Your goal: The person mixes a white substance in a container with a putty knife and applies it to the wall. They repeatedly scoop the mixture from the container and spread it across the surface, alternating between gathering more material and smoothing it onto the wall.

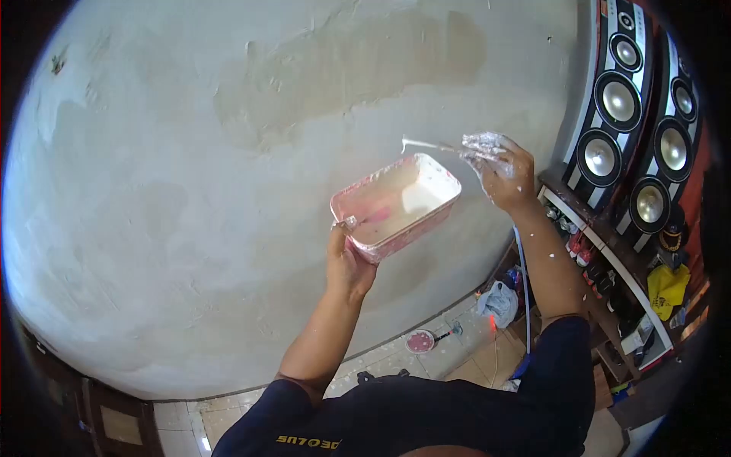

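My left hand grips the near left end of a rectangular tub, thumb over the rim and fingers beneath. The tub is tilted, smeared white and pink, with pale material and a pink patch inside. My right hand, coated in white paste, is closed on a thin flat tool seen nearly edge-on, right of and above the tub. White paste hangs from the tool's left end. Both hands are in front of a grey plastered wall with darker patches, and neither touches it.
Tall speakers stand at the right beside a shelf unit holding shoes and a yellow cloth. On the tiled floor are a round pink-stained container and a grey plastic bag. A blue hose runs behind my right forearm.
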Action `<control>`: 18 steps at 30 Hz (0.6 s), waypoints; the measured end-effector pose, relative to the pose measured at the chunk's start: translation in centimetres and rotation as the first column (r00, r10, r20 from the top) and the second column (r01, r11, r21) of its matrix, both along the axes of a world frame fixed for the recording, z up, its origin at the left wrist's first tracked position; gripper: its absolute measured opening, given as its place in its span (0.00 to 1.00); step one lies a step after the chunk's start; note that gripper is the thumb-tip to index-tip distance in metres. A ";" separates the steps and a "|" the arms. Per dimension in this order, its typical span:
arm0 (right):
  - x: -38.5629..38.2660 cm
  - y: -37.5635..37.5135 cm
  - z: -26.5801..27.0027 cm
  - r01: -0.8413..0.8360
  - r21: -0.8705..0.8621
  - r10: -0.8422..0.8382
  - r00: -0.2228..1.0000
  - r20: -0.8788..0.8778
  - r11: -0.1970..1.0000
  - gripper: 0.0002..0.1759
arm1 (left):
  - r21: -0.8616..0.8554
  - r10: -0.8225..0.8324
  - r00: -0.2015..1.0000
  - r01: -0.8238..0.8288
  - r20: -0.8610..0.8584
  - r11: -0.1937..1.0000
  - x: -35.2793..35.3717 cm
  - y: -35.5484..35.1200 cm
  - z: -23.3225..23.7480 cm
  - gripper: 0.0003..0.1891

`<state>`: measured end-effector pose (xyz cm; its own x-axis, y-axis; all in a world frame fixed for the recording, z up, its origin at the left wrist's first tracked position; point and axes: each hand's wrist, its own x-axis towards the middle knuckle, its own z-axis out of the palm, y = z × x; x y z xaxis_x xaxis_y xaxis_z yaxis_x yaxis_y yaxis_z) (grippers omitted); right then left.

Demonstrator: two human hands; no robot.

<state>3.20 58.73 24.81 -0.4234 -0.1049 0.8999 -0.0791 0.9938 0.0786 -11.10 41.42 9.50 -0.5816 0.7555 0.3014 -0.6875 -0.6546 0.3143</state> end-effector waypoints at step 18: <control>-5.2 7.2 9.1 -0.369 -0.638 0.457 0.889 -0.029 0.676 0.14 | 0.063 0.207 0.976 -0.202 -0.073 0.977 3.1 3.4 3.3 0.33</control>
